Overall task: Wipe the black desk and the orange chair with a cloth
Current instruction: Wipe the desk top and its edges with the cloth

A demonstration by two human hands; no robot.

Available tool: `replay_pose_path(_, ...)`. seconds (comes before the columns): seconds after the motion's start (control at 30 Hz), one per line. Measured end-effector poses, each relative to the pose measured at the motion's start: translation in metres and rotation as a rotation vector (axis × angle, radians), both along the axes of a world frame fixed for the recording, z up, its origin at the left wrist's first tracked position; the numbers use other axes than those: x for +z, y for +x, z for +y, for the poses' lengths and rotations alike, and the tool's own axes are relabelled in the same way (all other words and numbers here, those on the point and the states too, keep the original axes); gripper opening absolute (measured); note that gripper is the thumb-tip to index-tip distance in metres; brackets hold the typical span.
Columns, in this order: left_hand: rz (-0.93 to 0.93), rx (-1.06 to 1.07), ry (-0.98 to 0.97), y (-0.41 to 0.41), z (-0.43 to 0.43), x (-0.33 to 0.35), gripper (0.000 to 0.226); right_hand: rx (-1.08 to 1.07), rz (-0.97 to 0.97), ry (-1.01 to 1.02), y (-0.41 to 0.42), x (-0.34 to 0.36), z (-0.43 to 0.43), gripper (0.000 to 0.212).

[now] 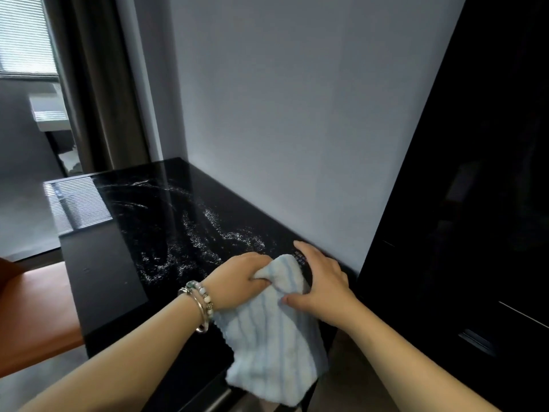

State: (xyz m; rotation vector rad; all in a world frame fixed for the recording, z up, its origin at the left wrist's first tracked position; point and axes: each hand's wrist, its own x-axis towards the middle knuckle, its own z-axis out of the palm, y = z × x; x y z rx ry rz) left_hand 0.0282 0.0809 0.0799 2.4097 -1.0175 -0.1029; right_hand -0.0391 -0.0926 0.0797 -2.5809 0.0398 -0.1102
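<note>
While both hands hold one blue-striped white cloth [274, 331] at the black counter's [166, 230] five o'clock corner, its lower half hangs past the front edge. Left hand [243, 278] bunches the cloth's top in curled fingers; right hand [322, 285] pinches a fold with its thumb, fingers spread over it. Three bracelets [199, 304] circle the left wrist. White streaks [208, 233] mark the counter. One orange chair [35, 316], at nine o'clock, is cut off by the frame.
</note>
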Motion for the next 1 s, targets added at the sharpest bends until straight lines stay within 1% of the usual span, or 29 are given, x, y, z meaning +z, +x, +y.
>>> replay_pose_path(0.03,-0.023,-0.051,0.038,0.002,-0.001,0.003,0.019,0.069,0.035,-0.023,0.000,0.002,-0.001,0.088)
replay_pose_path(0.07,-0.039,-0.080,0.082,0.002,-0.001,0.006,0.023,0.119,0.058,-0.046,0.001,0.002,-0.003,0.082)
replay_pose_path(0.17,-0.111,-0.118,0.120,0.002,0.000,0.019,0.029,0.161,0.073,-0.165,0.005,0.003,-0.005,0.044)
replay_pose_path(0.2,-0.134,-0.118,0.125,0.004,0.001,0.023,0.031,0.153,0.073,-0.170,0.006,0.003,-0.005,0.033)
replay_pose_path(0.23,-0.151,-0.116,0.128,0.004,0.003,0.027,0.036,0.144,0.086,-0.149,0.006,0.004,-0.005,0.028)
replay_pose_path(0.3,-0.182,-0.100,0.122,0.007,0.007,0.033,0.044,0.136,0.125,-0.114,0.006,0.004,-0.005,0.036)
replay_pose_path(0.4,-0.159,-0.045,0.086,0.014,0.019,0.038,0.041,0.142,0.208,-0.184,0.007,-0.005,-0.014,0.035)
replay_pose_path(0.47,-0.146,0.000,0.128,0.020,0.029,0.037,0.035,0.118,0.246,-0.170,0.008,-0.013,-0.024,0.027)
replay_pose_path(0.5,-0.138,0.033,0.159,0.021,0.033,0.036,0.032,0.084,0.254,-0.111,0.008,-0.013,-0.027,0.025)
replay_pose_path(0.6,-0.105,0.217,0.204,0.017,0.036,0.027,0.023,-0.090,0.217,0.085,0.010,-0.010,-0.027,0.033)
replay_pose_path(0.67,-0.052,0.361,0.153,0.010,0.029,0.019,0.017,-0.212,0.156,0.196,0.013,-0.010,-0.022,0.035)
replay_pose_path(0.7,-0.012,0.413,0.107,0.005,0.025,0.014,0.017,-0.280,0.127,0.296,0.014,-0.011,-0.017,0.033)
replay_pose_path(0.77,0.126,0.490,0.019,0.000,0.016,0.001,0.019,-0.382,0.099,0.567,0.017,-0.011,-0.005,0.027)
replay_pose_path(0.8,0.236,0.516,-0.053,-0.001,0.012,-0.006,0.020,-0.390,0.099,0.686,0.019,-0.012,0.001,0.022)
replay_pose_path(0.83,0.384,0.538,-0.177,-0.001,0.008,-0.012,0.020,-0.377,0.116,0.780,0.019,-0.010,0.008,0.018)
replay_pose_path(0.9,0.798,0.563,-0.515,-0.007,0.000,-0.015,0.018,-0.294,0.151,0.915,0.016,-0.007,0.022,0.015)
replay_pose_path(0.93,0.986,0.563,-0.648,-0.009,-0.002,-0.016,0.021,-0.235,0.163,0.964,0.015,-0.006,0.028,0.016)
replay_pose_path(0.97,1.128,0.539,-0.744,-0.008,-0.002,-0.018,0.028,-0.177,0.175,1.006,0.013,-0.005,0.033,0.020)
replay_pose_path(1.0,1.217,0.500,-0.804,-0.005,-0.001,-0.023,0.037,-0.129,0.193,1.033,0.011,-0.006,0.039,0.023)
